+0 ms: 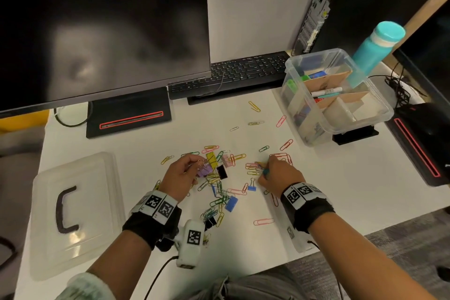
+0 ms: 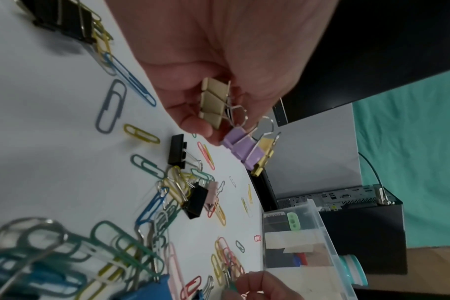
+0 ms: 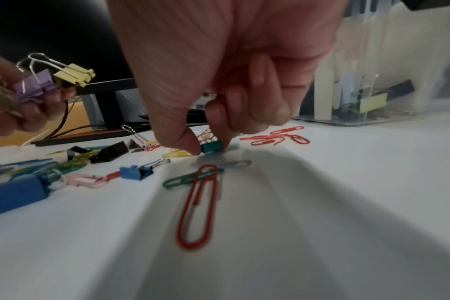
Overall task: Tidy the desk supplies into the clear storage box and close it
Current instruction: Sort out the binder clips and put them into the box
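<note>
Coloured paper clips (image 1: 220, 198) and binder clips lie scattered over the white desk (image 1: 328, 190). My left hand (image 1: 181, 176) holds a bunch of binder clips: beige ones (image 2: 213, 101), a purple one (image 2: 240, 147) and a yellow one (image 2: 263, 157). My right hand (image 1: 277, 175) pinches a small teal binder clip (image 3: 211, 146) against the desk between thumb and forefinger. The clear storage box (image 1: 333, 95) stands open at the back right, with cardboard dividers, markers and other supplies inside. Its clear lid (image 1: 75, 209) with a dark handle lies flat at the left.
A dark monitor (image 1: 97, 31) on its stand and a black keyboard (image 1: 233, 73) fill the back. A teal bottle (image 1: 375, 48) stands behind the box, next to a computer tower (image 1: 319, 5) and cables. A blue binder clip (image 3: 135, 172) and a red paper clip (image 3: 198, 205) lie near my right hand.
</note>
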Demonstrator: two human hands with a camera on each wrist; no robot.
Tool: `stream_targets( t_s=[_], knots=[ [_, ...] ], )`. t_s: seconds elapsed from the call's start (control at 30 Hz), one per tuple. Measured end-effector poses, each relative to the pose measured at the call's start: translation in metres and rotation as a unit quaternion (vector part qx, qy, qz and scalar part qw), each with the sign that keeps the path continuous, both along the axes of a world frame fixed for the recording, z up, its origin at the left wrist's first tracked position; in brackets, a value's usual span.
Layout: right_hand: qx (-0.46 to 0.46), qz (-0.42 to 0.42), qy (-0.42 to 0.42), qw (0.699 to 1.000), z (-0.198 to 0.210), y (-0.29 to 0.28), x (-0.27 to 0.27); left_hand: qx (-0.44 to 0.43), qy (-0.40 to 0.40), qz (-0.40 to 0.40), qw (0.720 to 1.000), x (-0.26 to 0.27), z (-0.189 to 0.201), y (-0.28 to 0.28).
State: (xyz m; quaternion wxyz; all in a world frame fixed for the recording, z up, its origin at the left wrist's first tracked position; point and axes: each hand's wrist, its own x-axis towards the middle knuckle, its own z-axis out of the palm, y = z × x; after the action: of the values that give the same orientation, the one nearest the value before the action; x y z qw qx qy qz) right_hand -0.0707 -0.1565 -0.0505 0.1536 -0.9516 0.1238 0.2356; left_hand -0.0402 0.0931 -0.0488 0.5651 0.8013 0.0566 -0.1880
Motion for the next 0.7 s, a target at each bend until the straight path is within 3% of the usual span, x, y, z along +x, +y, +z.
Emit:
stream_targets(
  t_s=[0.13, 0.27, 0.33, 0.43, 0.5, 0.6, 0.7],
  knots=[
    [0.056, -0.053, 0.000, 0.997, 0.006, -0.007, -0.002, -0.014, 0.005, 0.007, 1.000, 0.001, 0.000, -0.003],
    [-0.069, 0.067, -0.091, 0.991, 0.023, -0.006, -0.002, -0.017, -0.001, -0.001, 1.000, -0.001, 0.003, -0.007],
    [-0.080, 0.091, -0.093, 0.988, 0.031, -0.006, -0.002, -0.012, -0.004, -0.013, 1.000, -0.003, 0.004, -0.011],
    [0.017, -0.015, -0.108, 0.994, 0.046, -0.020, 0.003, 0.003, -0.003, -0.026, 1.000, -0.003, 0.006, -0.016],
    [0.084, -0.099, -0.170, 0.977, 0.064, -0.038, 0.005, 0.010, -0.006, -0.038, 0.999, -0.003, 0.006, -0.022],
    [0.054, -0.143, -0.247, 0.957, 0.097, -0.076, 0.012, 0.024, -0.019, -0.062, 0.998, -0.005, 0.010, -0.035],
    [-0.012, -0.169, -0.195, 0.966, 0.116, -0.116, 0.030, 0.012, -0.013, -0.059, 0.998, -0.007, 0.016, -0.050]
  ],
)
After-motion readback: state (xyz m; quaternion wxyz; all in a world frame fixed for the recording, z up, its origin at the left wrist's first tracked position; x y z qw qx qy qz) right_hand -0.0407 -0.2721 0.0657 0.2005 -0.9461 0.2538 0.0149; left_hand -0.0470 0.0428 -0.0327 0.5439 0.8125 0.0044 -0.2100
